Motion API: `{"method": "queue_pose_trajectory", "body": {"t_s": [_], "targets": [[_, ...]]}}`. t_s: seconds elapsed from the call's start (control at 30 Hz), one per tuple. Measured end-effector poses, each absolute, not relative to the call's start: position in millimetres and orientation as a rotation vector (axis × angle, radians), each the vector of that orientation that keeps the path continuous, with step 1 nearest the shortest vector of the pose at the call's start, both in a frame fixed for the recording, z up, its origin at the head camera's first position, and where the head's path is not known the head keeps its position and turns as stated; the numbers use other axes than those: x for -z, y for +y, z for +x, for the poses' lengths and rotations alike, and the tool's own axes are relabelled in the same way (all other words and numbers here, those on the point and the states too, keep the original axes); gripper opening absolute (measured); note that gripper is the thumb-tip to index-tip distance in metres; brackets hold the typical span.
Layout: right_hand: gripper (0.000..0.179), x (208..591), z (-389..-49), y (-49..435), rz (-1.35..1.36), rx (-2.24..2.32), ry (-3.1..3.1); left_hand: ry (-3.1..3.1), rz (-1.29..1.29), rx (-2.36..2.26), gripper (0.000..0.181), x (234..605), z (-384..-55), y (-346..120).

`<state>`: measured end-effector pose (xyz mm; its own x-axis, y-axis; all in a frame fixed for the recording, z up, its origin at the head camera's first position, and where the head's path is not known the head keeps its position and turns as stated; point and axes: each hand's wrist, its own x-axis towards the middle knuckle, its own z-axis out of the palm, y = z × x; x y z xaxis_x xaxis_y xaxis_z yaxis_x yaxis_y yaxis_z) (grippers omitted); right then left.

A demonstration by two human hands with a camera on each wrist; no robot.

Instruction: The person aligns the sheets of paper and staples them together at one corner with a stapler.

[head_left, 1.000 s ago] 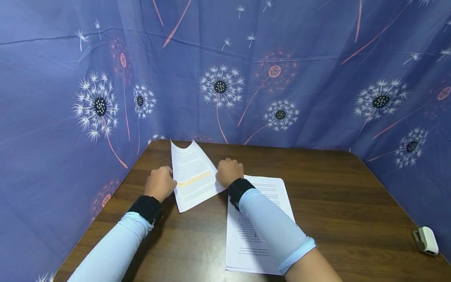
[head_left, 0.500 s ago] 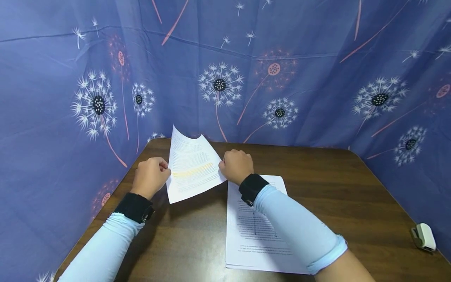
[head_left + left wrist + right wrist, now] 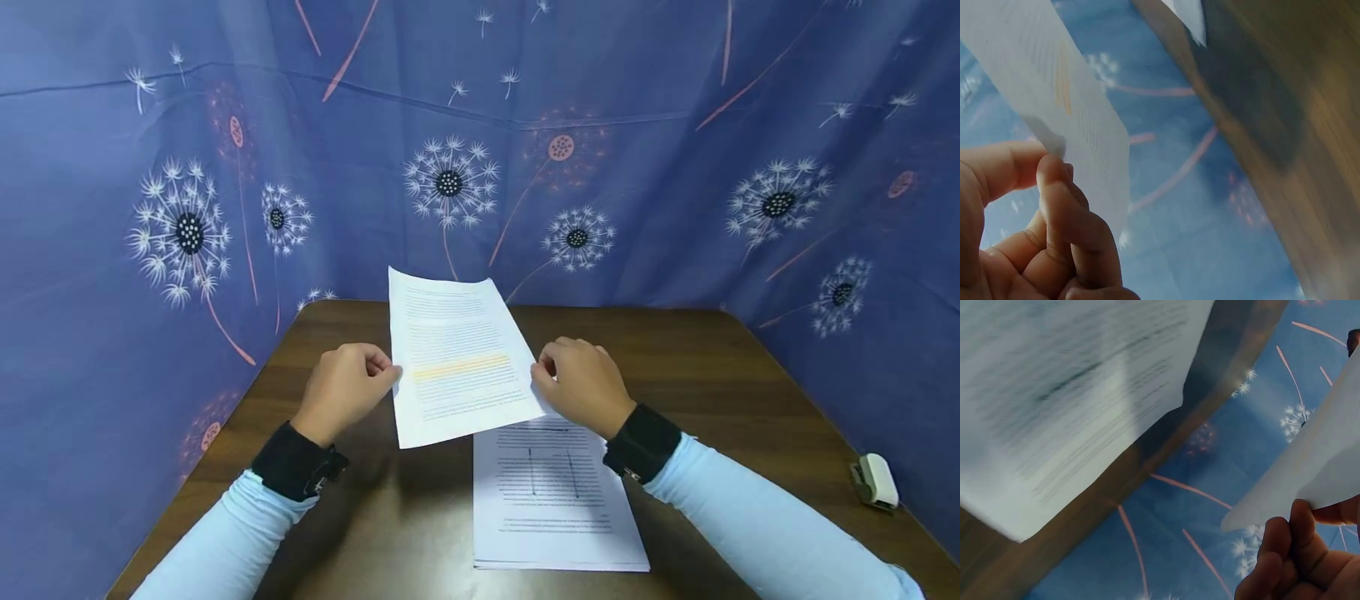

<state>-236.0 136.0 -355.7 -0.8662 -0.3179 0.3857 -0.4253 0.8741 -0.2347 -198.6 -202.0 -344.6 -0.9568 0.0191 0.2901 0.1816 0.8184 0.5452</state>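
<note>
A printed sheet of paper (image 3: 457, 333) with an orange-yellow highlighted band is raised over the table, its far edge slightly bowed. My left hand (image 3: 348, 387) pinches its left edge between thumb and fingers; the left wrist view shows the fingertips (image 3: 1054, 165) on the paper's margin. At the opposite edge my right hand (image 3: 581, 379) pinches the sheet near its lower right corner. Partly beneath it lies a stack of printed pages (image 3: 555, 517), flat on the table, with two dark vertical pen strokes on the top page. The sheet overlaps the stack's far end in the head view.
The brown wooden table (image 3: 735, 400) extends to the right of the stack. A small white and grey stapler-like object (image 3: 876, 482) sits near its right edge. A blue curtain (image 3: 652, 133) with dandelion prints hangs behind and at both sides.
Both hands have lifted the sheet and carried it to the right, holding its two edges throughout. It now hangs partly over the stack, more of whose top page shows.
</note>
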Motion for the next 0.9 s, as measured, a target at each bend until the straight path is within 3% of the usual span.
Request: {"method": "queue_pose_trajectory", "body": {"t_s": [0.43,0.9], "targets": [[0.015,361.7,-182.6,188.1,0.596,-0.346,-2.582,-2.83,-0.193,0.985,0.015,355.5,-194.1,-154.0],[0.015,396.4,-145.0,213.7,0.587,-0.168,-2.615,-2.917,-0.385,0.842,0.023,399.6,-184.4,-124.4]]}}
